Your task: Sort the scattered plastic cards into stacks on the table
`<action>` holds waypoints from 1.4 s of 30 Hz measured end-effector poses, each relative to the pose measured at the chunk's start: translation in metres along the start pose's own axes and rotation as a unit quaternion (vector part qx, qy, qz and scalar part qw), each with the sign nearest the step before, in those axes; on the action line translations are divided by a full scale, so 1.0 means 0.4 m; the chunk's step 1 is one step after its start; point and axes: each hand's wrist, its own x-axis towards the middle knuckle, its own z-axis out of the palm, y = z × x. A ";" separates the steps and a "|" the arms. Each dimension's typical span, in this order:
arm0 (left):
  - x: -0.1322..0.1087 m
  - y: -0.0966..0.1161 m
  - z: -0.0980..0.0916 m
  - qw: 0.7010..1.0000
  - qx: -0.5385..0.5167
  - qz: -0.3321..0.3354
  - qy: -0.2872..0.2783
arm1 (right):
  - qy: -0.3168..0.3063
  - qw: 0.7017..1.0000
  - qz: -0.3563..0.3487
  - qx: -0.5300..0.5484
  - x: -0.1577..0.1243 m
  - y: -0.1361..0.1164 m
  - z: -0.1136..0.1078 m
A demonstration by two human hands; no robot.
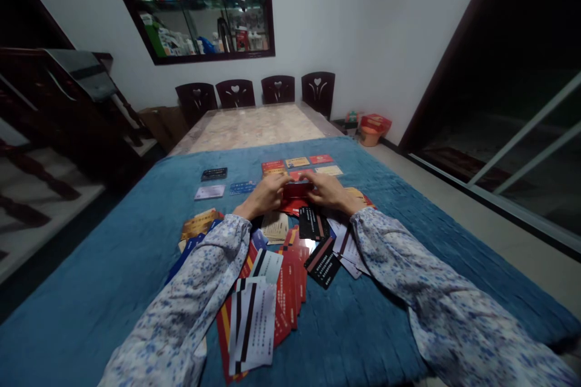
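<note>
My left hand (267,193) and my right hand (332,191) meet over the middle of the blue cloth. Between them, fingers closed on its two ends, is a red stack of cards (297,191). Just below lie more red cards and a cream card (275,228). Nearer to me spread red cards (285,290), white striped cards (255,326) and black cards (323,261). Gold cards (200,224) rest beside my left sleeve. Past my hands, cards lie in rows, among them a black one (214,173), a lilac one (209,192) and a yellow one (297,162).
The blue cloth (113,242) covers the near part of a long marble-patterned table (258,124). Several dark chairs (278,89) stand at its far end. A shelf cabinet (209,6) is set in the wall. On the floor at right sits an orange bucket (371,135).
</note>
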 end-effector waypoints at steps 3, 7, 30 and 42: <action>-0.002 0.002 -0.004 1.000 -0.005 -0.004 0.005 | 0.003 1.000 0.015 0.002 -0.002 -0.006 -0.003; -0.003 0.006 -0.007 1.000 -0.010 -0.006 0.013 | 0.015 0.999 0.033 -0.022 -0.004 -0.018 -0.006; -0.004 0.025 0.021 0.997 0.033 -0.070 -0.025 | 0.049 0.998 0.012 -0.027 0.000 -0.003 0.030; -0.008 0.032 0.008 0.992 0.060 -0.100 -0.040 | 0.044 0.998 -0.042 0.014 0.002 0.016 0.034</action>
